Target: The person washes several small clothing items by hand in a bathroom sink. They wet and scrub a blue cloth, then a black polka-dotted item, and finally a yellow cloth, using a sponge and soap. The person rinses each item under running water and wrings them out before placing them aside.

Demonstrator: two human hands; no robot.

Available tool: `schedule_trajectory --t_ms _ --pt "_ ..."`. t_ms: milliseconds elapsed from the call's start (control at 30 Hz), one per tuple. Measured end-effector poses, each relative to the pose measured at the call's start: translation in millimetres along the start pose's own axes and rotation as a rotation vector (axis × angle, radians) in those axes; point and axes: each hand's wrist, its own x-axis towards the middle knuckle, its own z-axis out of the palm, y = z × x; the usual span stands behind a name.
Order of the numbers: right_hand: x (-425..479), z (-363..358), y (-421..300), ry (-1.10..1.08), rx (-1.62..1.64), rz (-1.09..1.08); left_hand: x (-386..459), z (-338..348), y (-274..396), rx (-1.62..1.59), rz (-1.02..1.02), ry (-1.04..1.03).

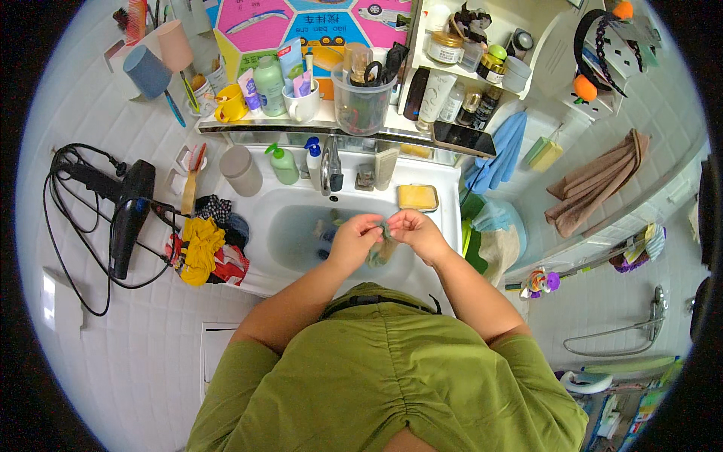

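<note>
Over the right part of a white washbasin [260, 226], my left hand [357, 237] and my right hand [415, 231] pinch a small, wet, grey-green piece of cloth [381, 252] between their fingertips. The cloth hangs down between the two hands. Cloudy water [294, 237] stands in the basin to the left, with dark and pale pieces of fabric [325, 233] in it, partly hidden by my left hand. A yellow bar of soap [417, 197] lies in a dish on the rim, just beyond my right hand.
Behind the basin are a chrome faucet [327, 169], a green pump bottle [282, 164] and a lidded canister [241, 170]. Crumpled clothes [203, 251] lie at the left edge, near a hanging black hair dryer [133, 214]. A phone [464, 139] rests on the ledge above.
</note>
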Motion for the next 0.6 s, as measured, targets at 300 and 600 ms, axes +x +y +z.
schedule_trajectory --t_ms 300,600 --pt "-6 14 1 0.029 0.019 0.107 -7 -5 -2 0.071 0.102 0.165" --pt "0 21 0 -0.013 -0.234 -0.06 -14 -4 6 -0.041 0.002 0.136"
